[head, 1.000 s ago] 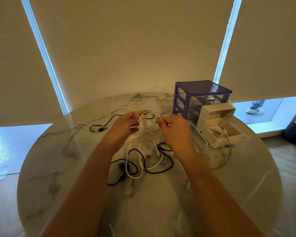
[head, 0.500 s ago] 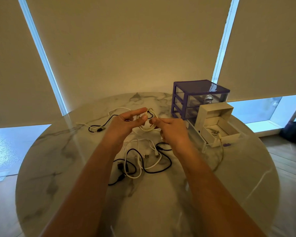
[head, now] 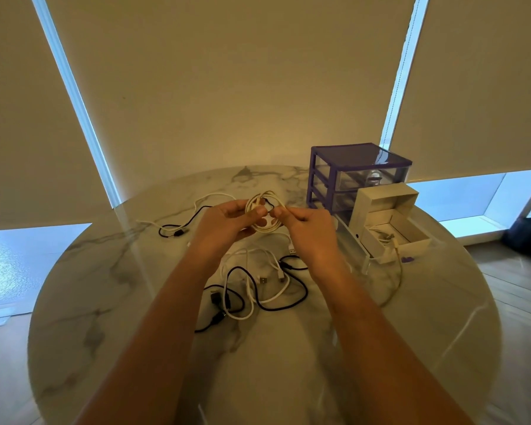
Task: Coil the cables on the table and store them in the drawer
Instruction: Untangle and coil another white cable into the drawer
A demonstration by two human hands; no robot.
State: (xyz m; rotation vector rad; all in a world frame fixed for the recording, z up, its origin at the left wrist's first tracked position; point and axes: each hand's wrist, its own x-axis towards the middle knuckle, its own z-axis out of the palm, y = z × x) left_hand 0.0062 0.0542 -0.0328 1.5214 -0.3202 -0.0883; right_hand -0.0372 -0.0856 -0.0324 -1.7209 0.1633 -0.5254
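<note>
Above the table's middle, my left hand grips a small coil of white cable between thumb and fingers. My right hand pinches the same coil at its right side, fingertips almost meeting the left thumb. Below the hands a tangle of black and white cables lies loose on the marble table. Another white and black cable lies at the far left. A purple drawer unit stands at the right, its clear bottom drawer pulled out.
A white cardboard box sits open in the pulled-out drawer, with a pale cable trailing from it onto the table. Roller blinds cover the windows behind. The round table's edge curves close on the left and right.
The white cable's coil has grown tighter and smaller. Both hands have drawn closer together around it, and the right fingertips now pinch it beside the left thumb.
</note>
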